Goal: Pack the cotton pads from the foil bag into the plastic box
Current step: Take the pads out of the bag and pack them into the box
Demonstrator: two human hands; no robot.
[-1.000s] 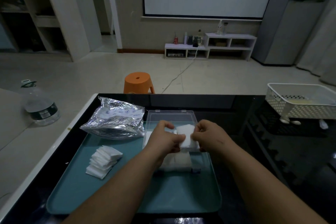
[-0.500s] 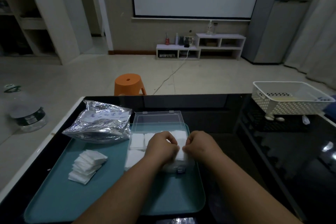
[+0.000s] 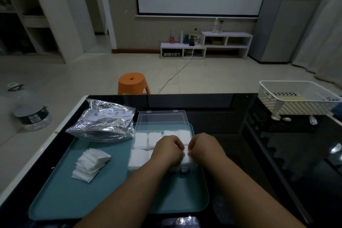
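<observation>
Foil, clear plastic, cotton, glossy black tabletop.
Tray (image 3: 74, 200): teal, smooth, matt, looks plastic. On its far-left corner, foil bag (image 3: 103, 122): crinkled shiny silver foil, white printed label. On the tray's far-right part, plastic box (image 3: 162, 118): clear, glossy, hard, see-through lid. Cotton pads (image 3: 141, 139) in the box and loose stack (image 3: 90, 164) on the tray's left side: white, soft, matt. Under the tray, table (image 3: 240, 144): black, mirror-glossy. Right of the tray, basket (image 3: 296, 102): white perforated plastic. Beyond the tray, stool (image 3: 132, 82): orange, smooth plastic.
</observation>
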